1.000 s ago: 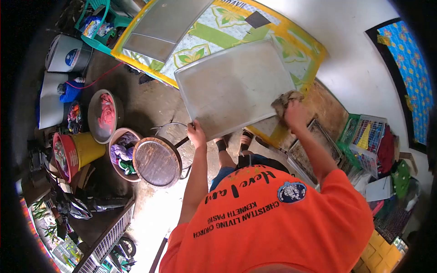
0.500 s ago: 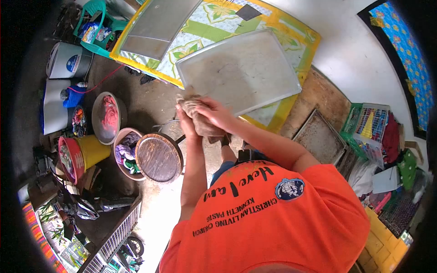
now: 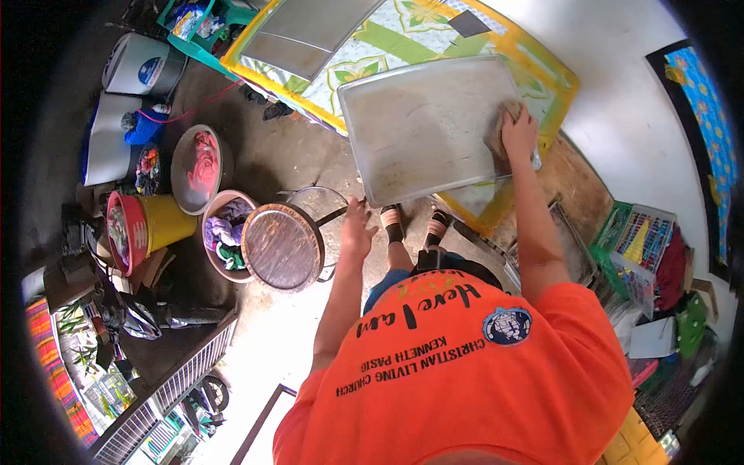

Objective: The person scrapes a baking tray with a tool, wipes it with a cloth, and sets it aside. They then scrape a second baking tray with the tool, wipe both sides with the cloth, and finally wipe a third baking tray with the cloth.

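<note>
A large, shallow metal tray [image 3: 422, 128] with a raised rim lies on the patterned table cover, its near edge jutting past the table. My right hand [image 3: 521, 136] presses a bunched brown cloth [image 3: 497, 139] against the tray near its right side, fingers closed over it. Below the tray's near left corner, my left hand [image 3: 357, 230] is held in the air with its fingers apart and nothing in it.
A round wooden stool [image 3: 282, 248] stands to the left, beside a basin of clothes [image 3: 226, 225] and another with pink cloth [image 3: 203, 167]. Another flat metal sheet [image 3: 310, 35] lies farther back on the table. Crates [image 3: 635, 248] stand at right.
Both hands were together on the cloth. My right hand has carried it rightward onto the tray; my left hand has let go and opened. The view has shifted slightly.
</note>
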`<action>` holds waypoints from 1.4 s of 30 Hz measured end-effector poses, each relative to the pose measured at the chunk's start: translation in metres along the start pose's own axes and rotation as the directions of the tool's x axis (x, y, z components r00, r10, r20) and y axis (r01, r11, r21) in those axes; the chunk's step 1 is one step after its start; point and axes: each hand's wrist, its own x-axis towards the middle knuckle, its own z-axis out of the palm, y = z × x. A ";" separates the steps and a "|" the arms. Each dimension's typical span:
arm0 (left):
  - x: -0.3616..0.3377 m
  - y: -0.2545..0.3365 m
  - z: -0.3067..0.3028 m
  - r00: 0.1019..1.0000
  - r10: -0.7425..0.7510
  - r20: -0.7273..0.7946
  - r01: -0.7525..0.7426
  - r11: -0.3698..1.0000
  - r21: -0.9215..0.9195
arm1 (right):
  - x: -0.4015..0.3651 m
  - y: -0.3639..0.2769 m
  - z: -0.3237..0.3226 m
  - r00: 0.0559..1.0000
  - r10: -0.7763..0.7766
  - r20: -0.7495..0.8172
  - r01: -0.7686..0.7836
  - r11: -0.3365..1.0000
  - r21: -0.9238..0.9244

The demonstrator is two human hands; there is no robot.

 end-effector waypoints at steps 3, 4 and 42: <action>0.018 0.003 -0.021 0.968 -0.091 0.233 0.137 0.972 -0.192 | -0.066 -0.006 0.031 0.993 0.020 0.112 0.013 0.958 -0.288; 0.021 0.001 -0.025 0.956 -0.077 0.284 0.138 0.970 -0.200 | -0.093 -0.027 0.040 0.950 -0.094 0.297 0.155 0.970 -0.187; 0.104 0.008 -0.008 0.956 0.290 0.034 -0.204 0.579 0.790 | -0.089 -0.170 0.124 0.506 -0.838 0.205 0.834 0.535 0.133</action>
